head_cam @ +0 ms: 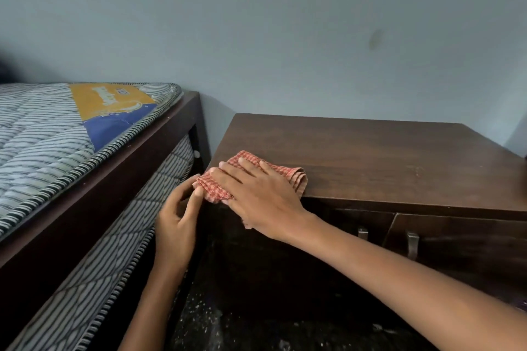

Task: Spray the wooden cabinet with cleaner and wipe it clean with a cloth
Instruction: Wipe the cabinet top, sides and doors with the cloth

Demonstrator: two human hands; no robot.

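Observation:
A dark brown wooden cabinet (370, 157) stands against the wall, low in the middle and right of the head view. A folded red checked cloth (296, 177) lies on the near left corner of its top. My right hand (256, 194) presses flat on the cloth, fingers spread toward the left. My left hand (178, 216) is at the cabinet's left edge, its fingertips pinching the cloth's overhanging corner. No spray bottle is in view.
A bed with a dark wooden frame (94, 191) and a striped mattress (42, 137) stands close on the left, leaving a narrow gap beside the cabinet. Two metal handles (412, 245) sit on the cabinet's front doors. A pale blue-grey wall (285, 37) rises behind.

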